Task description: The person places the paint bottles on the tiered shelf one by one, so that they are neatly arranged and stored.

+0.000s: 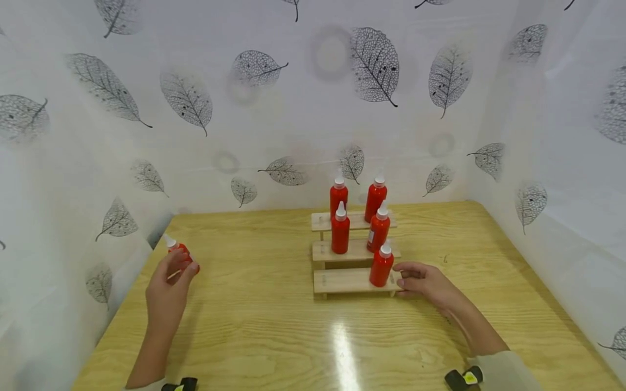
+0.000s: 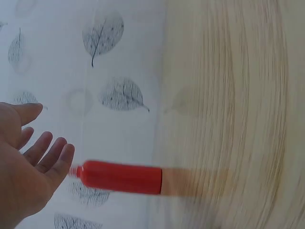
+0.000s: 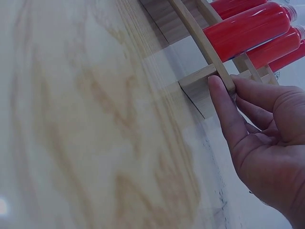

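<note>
My left hand is by a red squeeze bottle with a white nozzle, at the table's left. In the left wrist view the fingers are spread, near the nozzle end of that bottle, which stands on the wood; whether a fingertip touches it I cannot tell. At the right, my right hand pinches the end of the lowest step of a three-step wooden stand. The right wrist view shows the thumb and fingers of this hand on the board's corner.
Red bottles stand on the steps: a front one low at the right, two on the middle step and two on the top step. White leaf-print sheeting encloses the back and sides of the wooden table.
</note>
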The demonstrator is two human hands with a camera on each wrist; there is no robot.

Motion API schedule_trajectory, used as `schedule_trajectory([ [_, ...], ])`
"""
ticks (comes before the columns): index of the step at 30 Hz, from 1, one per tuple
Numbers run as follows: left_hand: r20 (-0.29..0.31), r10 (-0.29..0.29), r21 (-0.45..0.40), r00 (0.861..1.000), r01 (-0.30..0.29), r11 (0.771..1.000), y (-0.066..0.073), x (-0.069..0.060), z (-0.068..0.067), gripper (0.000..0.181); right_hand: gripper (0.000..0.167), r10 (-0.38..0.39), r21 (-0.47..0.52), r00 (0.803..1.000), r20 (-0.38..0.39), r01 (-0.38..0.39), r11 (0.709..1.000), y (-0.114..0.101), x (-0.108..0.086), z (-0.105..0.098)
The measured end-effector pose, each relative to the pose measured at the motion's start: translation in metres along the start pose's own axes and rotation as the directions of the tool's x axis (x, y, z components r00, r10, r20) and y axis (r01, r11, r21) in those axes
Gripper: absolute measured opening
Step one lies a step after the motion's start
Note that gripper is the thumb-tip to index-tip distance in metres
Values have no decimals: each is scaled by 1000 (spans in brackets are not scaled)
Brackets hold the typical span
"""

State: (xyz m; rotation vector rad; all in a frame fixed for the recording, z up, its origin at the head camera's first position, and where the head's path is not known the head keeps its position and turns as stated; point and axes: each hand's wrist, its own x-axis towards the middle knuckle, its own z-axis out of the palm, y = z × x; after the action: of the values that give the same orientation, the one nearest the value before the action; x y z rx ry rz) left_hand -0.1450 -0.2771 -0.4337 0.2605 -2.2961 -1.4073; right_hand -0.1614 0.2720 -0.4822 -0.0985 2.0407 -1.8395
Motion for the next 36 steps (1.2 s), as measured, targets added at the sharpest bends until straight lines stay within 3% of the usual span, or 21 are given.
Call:
schedule_trajectory([
  [6, -133, -35, 35, 991, 40, 999, -20, 15, -17, 51, 51, -6, 2, 1000, 3, 6, 1000, 0, -1, -1],
  [9, -151, -79, 37, 985, 86, 996, -28, 22, -23, 54, 52, -8, -6, 1000, 8, 8, 1000, 1, -1, -1],
  [16, -33, -196, 33, 980, 197, 980, -42, 43, -24, 68, 55, -10, -18, 1000, 5, 10, 1000, 1, -2, -3],
  [22, 70, -175, 35, 982, 173, 984, -49, 56, -18, 73, 55, -18, -7, 1000, 15, 18, 1000, 2, -2, -3],
  [30, 87, -170, 50, 982, 166, 985, -51, 61, -13, 68, 54, -15, -17, 1000, 18, 15, 1000, 2, -1, -1],
  [36, 60, -170, 54, 984, 167, 985, -50, 59, -12, 66, 53, -9, -16, 1000, 14, 9, 1000, 0, 0, 0],
])
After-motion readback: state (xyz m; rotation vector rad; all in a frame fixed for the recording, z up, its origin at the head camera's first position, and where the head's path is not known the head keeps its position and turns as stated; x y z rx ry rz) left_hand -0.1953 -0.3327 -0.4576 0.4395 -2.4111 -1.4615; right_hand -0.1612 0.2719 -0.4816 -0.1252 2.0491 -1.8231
